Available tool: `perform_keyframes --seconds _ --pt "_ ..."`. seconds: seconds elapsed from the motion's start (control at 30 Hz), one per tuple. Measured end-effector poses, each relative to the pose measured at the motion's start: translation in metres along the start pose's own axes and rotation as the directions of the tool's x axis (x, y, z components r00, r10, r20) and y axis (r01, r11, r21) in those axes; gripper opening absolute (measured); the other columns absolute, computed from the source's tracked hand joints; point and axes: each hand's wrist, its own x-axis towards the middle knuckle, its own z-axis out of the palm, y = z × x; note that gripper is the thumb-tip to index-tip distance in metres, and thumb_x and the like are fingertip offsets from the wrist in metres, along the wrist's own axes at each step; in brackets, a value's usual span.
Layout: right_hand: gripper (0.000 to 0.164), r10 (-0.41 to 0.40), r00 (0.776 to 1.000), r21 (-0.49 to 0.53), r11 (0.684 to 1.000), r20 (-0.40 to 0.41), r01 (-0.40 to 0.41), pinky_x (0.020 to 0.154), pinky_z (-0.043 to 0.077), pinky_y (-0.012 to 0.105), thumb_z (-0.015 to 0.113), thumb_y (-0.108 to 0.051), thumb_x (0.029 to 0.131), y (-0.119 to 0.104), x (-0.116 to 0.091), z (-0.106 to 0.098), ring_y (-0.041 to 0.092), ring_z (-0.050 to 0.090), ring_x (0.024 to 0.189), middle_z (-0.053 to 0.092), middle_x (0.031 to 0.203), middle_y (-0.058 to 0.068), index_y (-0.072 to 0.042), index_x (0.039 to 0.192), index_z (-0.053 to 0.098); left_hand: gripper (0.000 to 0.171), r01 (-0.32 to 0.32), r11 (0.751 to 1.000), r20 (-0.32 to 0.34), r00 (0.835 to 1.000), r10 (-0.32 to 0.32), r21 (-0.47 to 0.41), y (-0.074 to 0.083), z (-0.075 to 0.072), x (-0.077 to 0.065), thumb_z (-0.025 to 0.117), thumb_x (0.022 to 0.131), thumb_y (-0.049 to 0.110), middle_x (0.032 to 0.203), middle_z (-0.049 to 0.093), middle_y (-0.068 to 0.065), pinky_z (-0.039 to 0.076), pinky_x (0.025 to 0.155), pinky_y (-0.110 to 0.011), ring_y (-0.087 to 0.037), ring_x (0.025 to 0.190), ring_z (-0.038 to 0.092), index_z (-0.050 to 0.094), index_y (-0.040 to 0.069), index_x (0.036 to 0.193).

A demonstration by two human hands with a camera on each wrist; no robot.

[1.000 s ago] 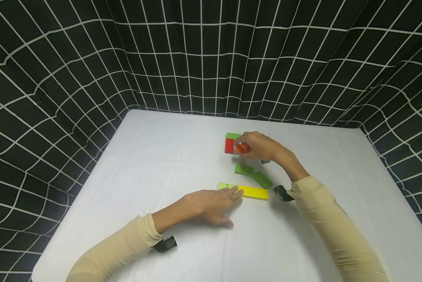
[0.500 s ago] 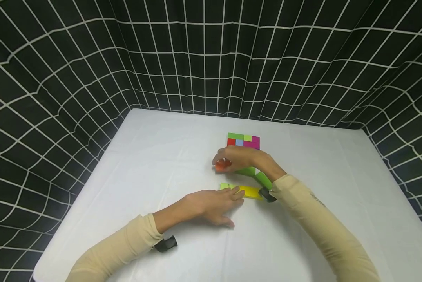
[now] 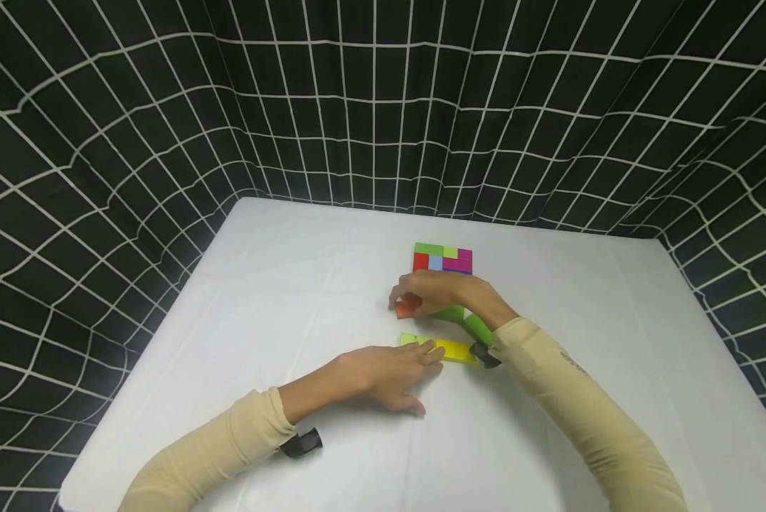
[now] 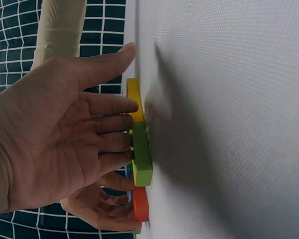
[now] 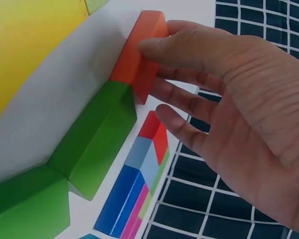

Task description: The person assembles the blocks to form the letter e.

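In the head view my left hand [image 3: 389, 373] lies with straight fingers against a row made of a light green block [image 3: 411, 338] and a yellow block [image 3: 461, 351]. Its fingertips overlap the seam between the two. My right hand [image 3: 437, 286] pinches an orange-red block [image 5: 139, 50] between thumb and fingers. That block's end is right at the end of a green block [image 5: 97, 134] in the right wrist view. A second green block [image 5: 30, 199] meets the first at an angle. The right hand partly hides the green blocks in the head view.
Behind the right hand, a group of coloured blocks [image 3: 443, 257] lies fitted together in red, blue, magenta and greens. A white cloth covers the table [image 3: 293, 284]. A dark curtain with a white grid [image 3: 383, 121] surrounds the far side and both flanks.
My right hand has brought the orange-red block from beside the coloured group toward the front left, to the green block's end, then slightly nearer. The left hand stays in place.
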Motion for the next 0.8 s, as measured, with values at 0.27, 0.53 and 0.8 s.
perform_keyframes --seconds 0.27,0.53,0.8 --pt "0.036 -0.018 1.0 -0.01 1.0 -0.019 0.018 0.097 0.055 0.033 0.073 -0.008 0.096 0.0012 0.0016 0.0018 0.016 0.058 0.097 0.071 0.109 0.003 -0.014 0.131 0.071 0.077 -0.005 1.0 0.002 1.0 0.005 0.001 0.0005 0.0011 0.0013 0.061 0.102 0.053 0.175 0.025 -0.007 0.023 0.134 -0.033 -0.024 0.165 0.021 0.037 0.011 0.162" --pt "0.035 0.004 1.0 -0.006 1.0 -0.025 -0.004 0.094 0.055 0.031 0.074 -0.011 0.096 0.0033 0.0022 0.0038 0.016 0.058 0.097 0.07 0.107 0.002 -0.016 0.131 0.071 0.077 0.01 1.0 0.006 1.0 -0.01 -0.008 0.0007 0.0 0.0019 0.061 0.101 0.054 0.176 0.024 -0.005 0.024 0.133 -0.033 -0.023 0.165 0.021 0.037 0.013 0.162" --pt "0.039 0.012 0.998 0.017 1.0 -0.057 -0.011 0.102 0.057 0.037 0.073 -0.013 0.097 0.002 -0.0058 0.0015 0.02 0.063 0.106 0.071 0.119 0.006 -0.014 0.136 0.068 0.078 0.011 1.0 0.013 1.0 -0.011 0.0 0.001 -0.0012 0.002 0.061 0.101 0.054 0.176 0.023 -0.004 0.024 0.133 -0.033 -0.022 0.165 0.02 0.037 0.013 0.163"
